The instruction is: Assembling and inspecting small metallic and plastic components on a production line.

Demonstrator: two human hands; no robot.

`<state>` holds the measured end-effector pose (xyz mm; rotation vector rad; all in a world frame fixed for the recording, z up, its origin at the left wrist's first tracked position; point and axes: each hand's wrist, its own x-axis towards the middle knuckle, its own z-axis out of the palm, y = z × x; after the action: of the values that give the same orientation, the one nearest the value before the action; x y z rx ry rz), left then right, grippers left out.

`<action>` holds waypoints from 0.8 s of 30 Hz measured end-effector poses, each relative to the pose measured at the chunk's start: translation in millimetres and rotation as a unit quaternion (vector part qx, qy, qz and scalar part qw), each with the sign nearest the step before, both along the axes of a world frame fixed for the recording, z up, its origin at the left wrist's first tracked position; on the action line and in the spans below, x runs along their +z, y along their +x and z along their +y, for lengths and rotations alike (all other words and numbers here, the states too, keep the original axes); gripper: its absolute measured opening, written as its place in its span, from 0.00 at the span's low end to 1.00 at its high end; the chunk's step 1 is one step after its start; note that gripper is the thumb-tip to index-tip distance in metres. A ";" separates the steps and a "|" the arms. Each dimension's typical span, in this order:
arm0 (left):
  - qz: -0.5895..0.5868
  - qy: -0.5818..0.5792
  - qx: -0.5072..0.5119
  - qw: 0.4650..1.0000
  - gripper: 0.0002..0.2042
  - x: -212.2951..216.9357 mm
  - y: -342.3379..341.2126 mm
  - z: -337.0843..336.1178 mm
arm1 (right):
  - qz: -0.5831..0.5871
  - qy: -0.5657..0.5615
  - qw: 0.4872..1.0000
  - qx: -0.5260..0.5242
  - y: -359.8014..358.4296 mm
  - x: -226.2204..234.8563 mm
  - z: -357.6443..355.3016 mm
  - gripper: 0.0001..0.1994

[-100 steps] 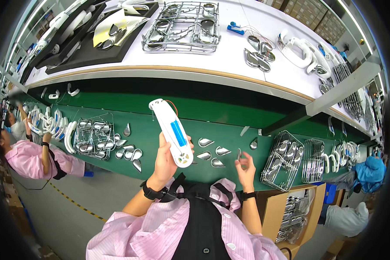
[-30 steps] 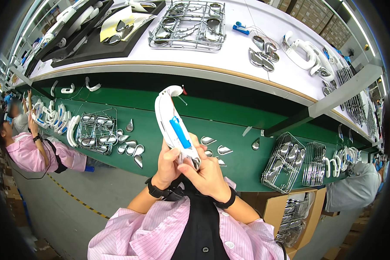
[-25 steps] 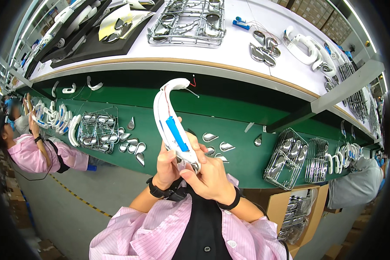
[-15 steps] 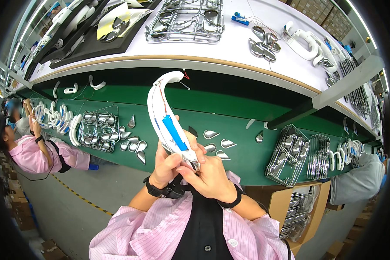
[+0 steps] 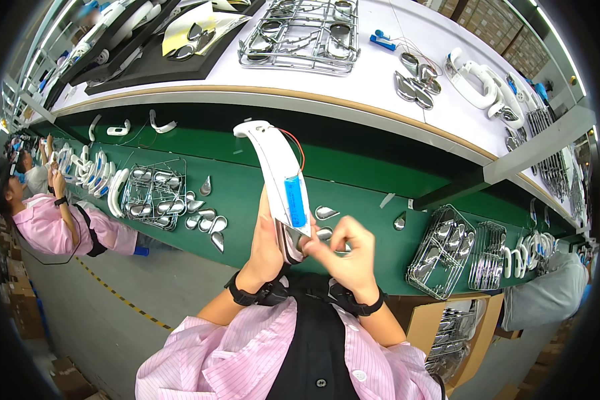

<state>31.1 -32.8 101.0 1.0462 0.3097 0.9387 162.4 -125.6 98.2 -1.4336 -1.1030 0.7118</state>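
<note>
Housing [image 5: 271, 160], white and curved, has turned in our left hand [image 5: 263, 253]; red wire [image 5: 303, 159] now loops off its right side.
Our left fingers grip it above the green desk [image 5: 373, 235]. Right hand [image 5: 353, 263] has loosened from its wrap, fingers curled, thumb at the shiny end piece [image 5: 287, 244]; we can't tell if it pinches anything. More of that lower end shows, so handling seems centred there.

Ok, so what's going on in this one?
A person's left hand holds a curved white piece with a blue block on it. The right hand, fingers curled, is at the piece's shiny lower end. Silvery teardrop-shaped parts lie loose on the green bench; a wire rack sits off to the right.
</note>
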 end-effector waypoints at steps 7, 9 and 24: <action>0.007 -0.043 -0.045 0.998 0.33 8.3 10.0 -7.7 | -0.055 0.110 0.992 -0.003 -6.5 26.4 12.0 0.11; 0.011 -0.055 -0.082 0.995 0.34 12.6 6.4 -7.1 | 0.145 0.096 0.984 0.037 -9.6 20.6 14.7 0.09; 0.055 -0.011 -0.147 0.987 0.36 22.2 7.8 -6.1 | 0.275 0.014 0.959 0.066 -9.5 29.7 7.9 0.03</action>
<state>39.0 -38.9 123.2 1.0917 0.2471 0.6122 152.9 -117.7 127.9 -1.0465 -0.7666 1.1050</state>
